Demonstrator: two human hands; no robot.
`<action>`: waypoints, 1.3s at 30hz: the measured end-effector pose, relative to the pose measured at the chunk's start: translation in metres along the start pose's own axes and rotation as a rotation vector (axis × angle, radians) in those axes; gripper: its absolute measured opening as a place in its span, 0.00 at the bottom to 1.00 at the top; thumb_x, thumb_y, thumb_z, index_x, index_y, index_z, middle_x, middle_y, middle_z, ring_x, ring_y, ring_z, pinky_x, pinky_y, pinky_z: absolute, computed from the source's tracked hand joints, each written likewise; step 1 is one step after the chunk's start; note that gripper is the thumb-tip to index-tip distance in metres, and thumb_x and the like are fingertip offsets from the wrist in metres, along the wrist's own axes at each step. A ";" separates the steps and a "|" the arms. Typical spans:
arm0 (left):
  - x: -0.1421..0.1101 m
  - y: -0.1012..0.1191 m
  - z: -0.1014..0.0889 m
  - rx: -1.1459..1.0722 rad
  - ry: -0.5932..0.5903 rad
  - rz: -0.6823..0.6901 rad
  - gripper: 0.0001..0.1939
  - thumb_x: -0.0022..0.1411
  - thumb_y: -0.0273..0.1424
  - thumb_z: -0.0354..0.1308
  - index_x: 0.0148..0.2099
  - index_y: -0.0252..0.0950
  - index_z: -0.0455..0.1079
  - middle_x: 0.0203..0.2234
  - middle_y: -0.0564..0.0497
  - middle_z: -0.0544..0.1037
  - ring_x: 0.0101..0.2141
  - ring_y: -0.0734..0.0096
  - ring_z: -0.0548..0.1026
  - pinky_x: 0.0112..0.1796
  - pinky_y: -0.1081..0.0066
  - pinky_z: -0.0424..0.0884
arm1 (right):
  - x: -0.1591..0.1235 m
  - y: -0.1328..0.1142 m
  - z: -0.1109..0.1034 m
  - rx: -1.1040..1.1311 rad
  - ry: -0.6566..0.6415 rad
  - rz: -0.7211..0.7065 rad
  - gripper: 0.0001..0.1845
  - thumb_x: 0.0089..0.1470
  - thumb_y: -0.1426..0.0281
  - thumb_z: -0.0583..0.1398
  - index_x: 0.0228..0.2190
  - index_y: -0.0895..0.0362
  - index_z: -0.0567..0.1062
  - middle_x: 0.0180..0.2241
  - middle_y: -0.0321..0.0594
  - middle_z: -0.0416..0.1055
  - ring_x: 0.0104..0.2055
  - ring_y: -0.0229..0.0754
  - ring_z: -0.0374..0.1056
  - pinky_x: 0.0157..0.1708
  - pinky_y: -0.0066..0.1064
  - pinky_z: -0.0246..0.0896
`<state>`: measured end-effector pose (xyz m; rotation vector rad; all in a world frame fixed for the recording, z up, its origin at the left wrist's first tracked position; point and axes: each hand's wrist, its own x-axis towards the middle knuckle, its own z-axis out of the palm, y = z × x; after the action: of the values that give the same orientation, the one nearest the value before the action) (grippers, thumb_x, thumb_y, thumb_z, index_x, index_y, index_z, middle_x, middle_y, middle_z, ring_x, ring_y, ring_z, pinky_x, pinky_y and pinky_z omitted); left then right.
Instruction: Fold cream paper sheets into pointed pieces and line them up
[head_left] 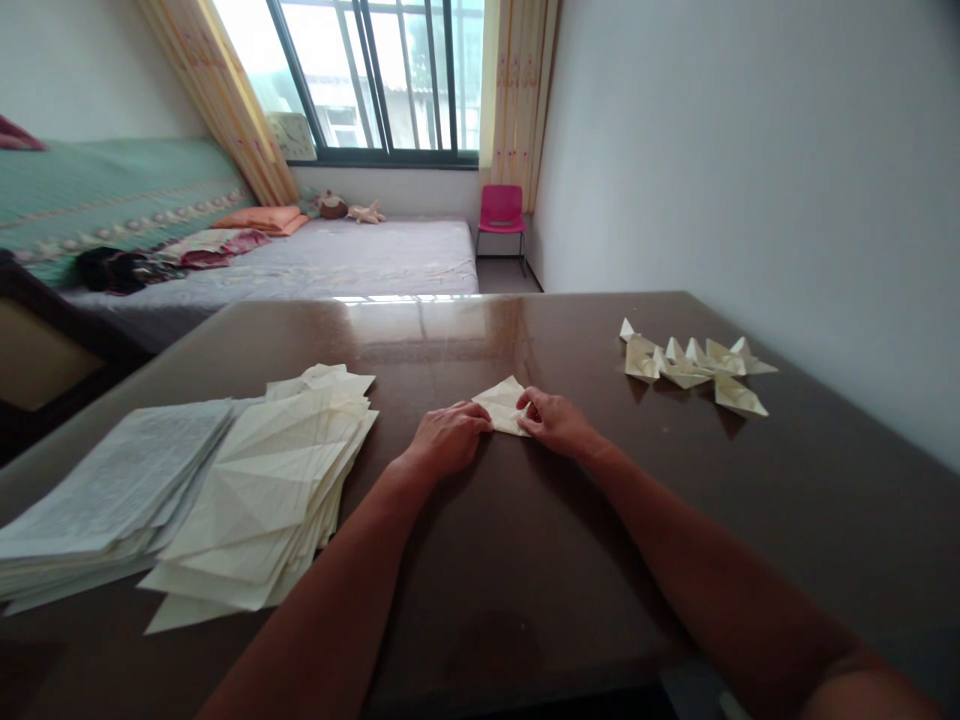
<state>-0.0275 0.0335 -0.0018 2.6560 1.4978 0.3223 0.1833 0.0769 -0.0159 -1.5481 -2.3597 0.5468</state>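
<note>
brown table (480, 570) with paper stacks (262, 470) and folded pieces (686, 373)

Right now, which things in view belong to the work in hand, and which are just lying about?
In the work:
folded paper, touched by left hand and right hand
folded shapes
probably creased sheets and grey paper stack

Lying about:
crumpled cloth, orange bedding and soft toy on the bed

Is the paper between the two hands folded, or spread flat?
Folded: the paper, touched by the left hand and the right hand, looks compact and pointed, smaller than the creased sheets.
</note>
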 end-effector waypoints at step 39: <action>-0.001 0.022 0.003 0.182 -0.076 -0.012 0.19 0.65 0.32 0.48 0.56 0.56 0.64 0.44 0.48 0.69 0.45 0.62 0.67 0.40 0.66 0.66 | -0.005 -0.009 -0.011 -0.227 0.002 -0.188 0.10 0.58 0.66 0.56 0.36 0.52 0.77 0.41 0.41 0.70 0.43 0.41 0.65 0.38 0.28 0.55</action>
<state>-0.0091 0.0214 -0.0012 2.7591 1.5905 0.0863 0.1819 0.0710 -0.0021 -1.3889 -2.6045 0.2428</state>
